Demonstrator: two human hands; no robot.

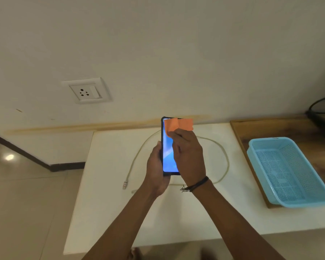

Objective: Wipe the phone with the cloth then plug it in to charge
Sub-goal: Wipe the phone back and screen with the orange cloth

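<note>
My left hand (156, 171) grips a dark-cased phone (167, 152) by its lower left edge, holding it upright above the white table (105, 212); the screen is lit blue. My right hand (188, 156) covers the right side of the screen and holds a small orange cloth (178, 125) against the phone's top. A whitish charging cable (139, 154) lies in a loop on the table under my hands, its plug end (125, 184) near the table's left edge.
A white wall socket with a switch (86, 91) sits on the wall, up and left of the phone. A light blue plastic basket (289, 171) rests on a wooden board (238, 136) at the right. Dark cables (321, 109) lie at the far right. Tiled floor lies to the left.
</note>
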